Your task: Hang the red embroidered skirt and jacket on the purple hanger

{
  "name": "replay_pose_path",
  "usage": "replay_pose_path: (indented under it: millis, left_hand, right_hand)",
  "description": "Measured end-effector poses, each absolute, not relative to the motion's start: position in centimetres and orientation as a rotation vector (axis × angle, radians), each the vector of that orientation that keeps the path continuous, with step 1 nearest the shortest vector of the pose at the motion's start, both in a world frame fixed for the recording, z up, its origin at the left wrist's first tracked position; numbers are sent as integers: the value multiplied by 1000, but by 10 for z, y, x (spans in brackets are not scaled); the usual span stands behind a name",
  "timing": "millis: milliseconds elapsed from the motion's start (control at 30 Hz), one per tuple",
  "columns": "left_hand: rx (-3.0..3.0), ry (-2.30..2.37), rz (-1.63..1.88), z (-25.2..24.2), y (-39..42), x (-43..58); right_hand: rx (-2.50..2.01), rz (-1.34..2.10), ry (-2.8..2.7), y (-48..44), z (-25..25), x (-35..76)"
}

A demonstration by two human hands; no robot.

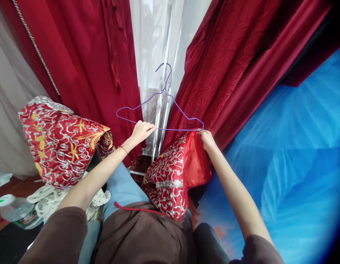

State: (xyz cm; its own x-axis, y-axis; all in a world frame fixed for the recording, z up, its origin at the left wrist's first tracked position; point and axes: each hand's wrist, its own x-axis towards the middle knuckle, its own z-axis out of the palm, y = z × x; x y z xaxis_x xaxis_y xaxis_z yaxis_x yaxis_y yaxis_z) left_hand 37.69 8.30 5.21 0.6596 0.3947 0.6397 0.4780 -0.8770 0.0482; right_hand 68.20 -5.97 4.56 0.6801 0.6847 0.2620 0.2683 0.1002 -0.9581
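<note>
A purple wire hanger [183, 129] is held up in front of me, its hook pointing away. My left hand [142, 132] is closed on the lower bar, left of its middle. At the right end of that bar, my right hand [207, 139] pinches the hanger together with the top edge of a red embroidered garment [172, 183]. Silver scrolls cover the garment's outside, and a plain red lining shows at its right. It hangs down over my lap, and a red cord [139, 209] trails from it to the left.
Another red garment with silver and gold embroidery [62, 146] lies to the left, above white strappy items [46, 200]. A plastic bottle [18, 212] is at the lower left. Dark red dresses [95, 55] hang ahead on both sides of white poles [162, 121]. Blue tulle [291, 176] spreads at right.
</note>
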Motion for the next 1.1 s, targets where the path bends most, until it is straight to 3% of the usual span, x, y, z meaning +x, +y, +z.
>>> replay_pose_path:
  millis: [267,600,867,1100]
  left_hand:
    - [-2700,-687,-985,61,73,365]
    - [-2635,-769,-773,76,47,369]
    - [-2673,-870,-702,77,35,378]
    - [-2694,-920,-678,77,31,390]
  right_hand:
    - [-1464,373,-814,-53,69,675]
    - [-2051,-222,-1159,-60,106,669]
    - [-2297,-257,-1089,-42,133,640]
    - [-2193,-332,-1172,-25,162,620]
